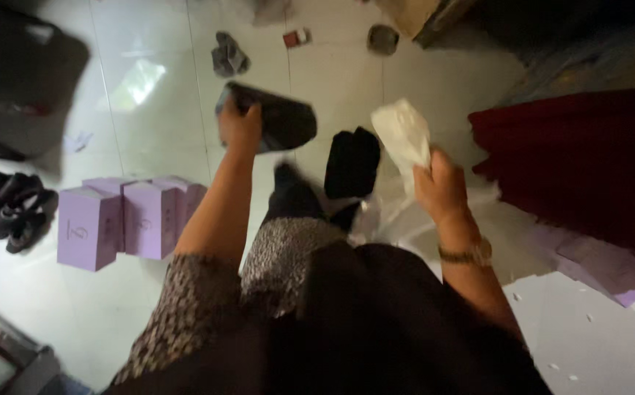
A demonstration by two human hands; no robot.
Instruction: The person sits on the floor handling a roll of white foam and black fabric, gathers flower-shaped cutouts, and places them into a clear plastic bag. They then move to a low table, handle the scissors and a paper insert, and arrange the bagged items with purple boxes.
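Floor: pale glossy tiles (149,88), with all the goods spread low around the seated person.
Dark red cloth (580,161): heaped at the right.
Purple boxes (123,219): closed and stacked close together at the left, within arm's reach.
Black shoe (277,117): lifted clear of the floor, apparently sole side up; blurred.
Left hand (239,124): arm stretched forward, fingers clamped round the shoe's end.
White wrapping paper (403,135): crumpled, raised upright.
Right hand (441,186): wrist cocked, fist closed on the paper's lower end.
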